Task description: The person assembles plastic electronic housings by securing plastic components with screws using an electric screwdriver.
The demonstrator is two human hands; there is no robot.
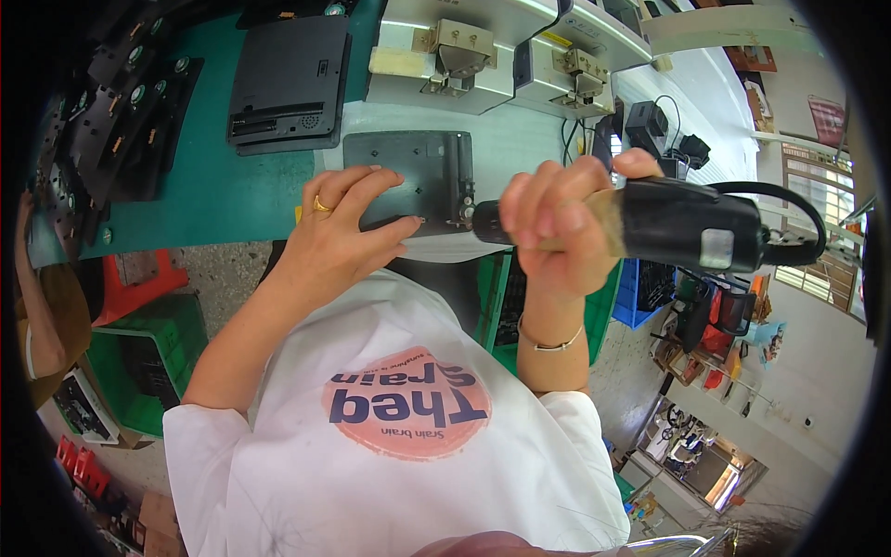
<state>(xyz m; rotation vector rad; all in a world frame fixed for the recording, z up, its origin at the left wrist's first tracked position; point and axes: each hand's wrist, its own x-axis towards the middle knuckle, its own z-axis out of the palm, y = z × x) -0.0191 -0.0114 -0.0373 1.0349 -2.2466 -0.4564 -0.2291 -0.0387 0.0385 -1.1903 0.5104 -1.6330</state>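
Gripping black corded tool (691,223), right hand (568,218) beside dark panel (408,172); left hand (339,223) unclenched over its left side, by desk's (232,200) near edge. Blue crate (629,295) right: dark parts (656,281).

Bright overall; window (809,178) perhaps out of focus; edges bend, darken.

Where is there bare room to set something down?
Bare green mat lies between the far-left black parts, flat black cases and left hand. Crowded: around the dark panel, where the right hand holds a power tool.
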